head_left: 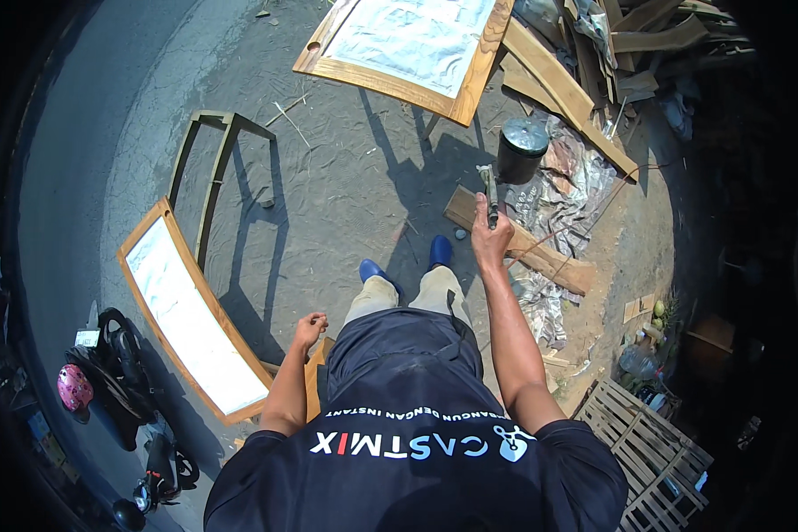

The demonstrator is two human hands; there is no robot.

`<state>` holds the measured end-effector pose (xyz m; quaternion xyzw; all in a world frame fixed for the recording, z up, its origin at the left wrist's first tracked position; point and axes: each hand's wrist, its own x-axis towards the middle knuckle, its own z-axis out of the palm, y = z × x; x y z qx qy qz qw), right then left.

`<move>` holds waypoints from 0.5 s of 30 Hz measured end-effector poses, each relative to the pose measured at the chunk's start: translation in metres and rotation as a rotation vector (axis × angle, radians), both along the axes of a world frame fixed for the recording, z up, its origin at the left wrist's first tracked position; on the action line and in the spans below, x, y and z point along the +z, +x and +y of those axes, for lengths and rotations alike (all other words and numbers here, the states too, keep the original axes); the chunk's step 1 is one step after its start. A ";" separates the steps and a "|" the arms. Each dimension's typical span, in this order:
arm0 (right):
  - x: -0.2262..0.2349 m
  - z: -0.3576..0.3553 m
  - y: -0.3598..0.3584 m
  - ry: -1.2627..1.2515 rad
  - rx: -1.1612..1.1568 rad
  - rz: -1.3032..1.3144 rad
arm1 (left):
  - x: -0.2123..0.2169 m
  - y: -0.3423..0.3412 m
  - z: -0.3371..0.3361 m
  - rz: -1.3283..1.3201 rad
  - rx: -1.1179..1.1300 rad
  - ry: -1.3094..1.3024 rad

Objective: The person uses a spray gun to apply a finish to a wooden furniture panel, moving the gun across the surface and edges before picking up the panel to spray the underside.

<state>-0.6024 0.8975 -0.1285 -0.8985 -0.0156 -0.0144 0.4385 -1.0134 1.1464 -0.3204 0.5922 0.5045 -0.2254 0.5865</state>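
My right hand (492, 239) is raised ahead of me, its fingers wrapped round the handle of a stained grey-green spray gun (490, 188). Right beside the gun is a dark round cup (519, 160) with a shiny metal lid; whether the two are joined I cannot make out. My left hand (309, 332) hangs low by my left side with curled fingers, and nothing shows in it. At the top, a wooden frame (390, 78) with a white covered panel lies raised off the ground. A second, similar wooden frame (226, 350) leans at the left, close to my left arm.
A bare stand (208, 168) stands at the far left. Planks (550, 262) and crumpled plastic sheeting (559, 191) lie on the right, with a wood pile (647, 40) behind. A thin red line trails near my right wrist. A slatted pallet (643, 452) and a parked motorbike (129, 390) flank me.
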 end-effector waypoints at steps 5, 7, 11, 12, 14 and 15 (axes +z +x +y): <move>0.011 0.026 -0.015 0.051 0.047 -0.013 | -0.004 -0.012 0.006 -0.122 0.026 0.003; 0.018 0.037 -0.015 0.049 0.093 -0.035 | -0.007 -0.007 0.004 -0.142 0.025 -0.002; 0.009 0.066 -0.001 -0.029 0.179 -0.023 | -0.006 0.007 0.002 -0.165 0.062 0.002; -0.002 0.071 0.005 -0.034 0.211 -0.060 | -0.006 0.011 0.001 -0.178 0.081 -0.004; -0.017 0.088 0.017 -0.043 0.285 -0.118 | -0.009 0.014 -0.004 -0.197 0.136 -0.013; -0.019 0.100 0.022 -0.044 0.323 -0.141 | -0.016 0.011 -0.008 -0.188 0.159 -0.011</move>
